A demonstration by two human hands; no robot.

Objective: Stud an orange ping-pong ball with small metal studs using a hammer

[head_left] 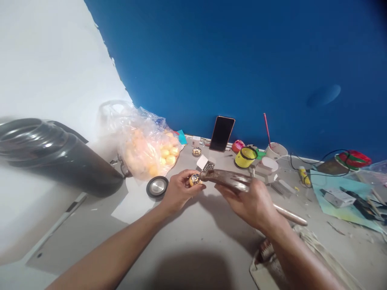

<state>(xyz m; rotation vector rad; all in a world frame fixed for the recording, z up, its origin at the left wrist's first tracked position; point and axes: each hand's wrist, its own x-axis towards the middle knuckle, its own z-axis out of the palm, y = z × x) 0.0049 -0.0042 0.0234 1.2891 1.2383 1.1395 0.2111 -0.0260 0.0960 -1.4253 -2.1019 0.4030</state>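
Note:
My left hand (178,190) pinches a small round yellow ball with dark painted marks (194,179) just above the grey table (193,225). In my right hand (250,201) is a long brown tool with a worn metal head (226,178). The head's tip touches or nearly touches the ball. A pale handle end (292,217) sticks out behind my right wrist. Both hands are closed around what they hold.
A clear bag of orange-yellow balls (148,149) lies at the back left, beside a dark grey cylinder (54,157) and a round metal lid (157,187). A phone (222,133) leans on the blue wall. A yellow cup (245,157), white cups, cables and tools crowd the right.

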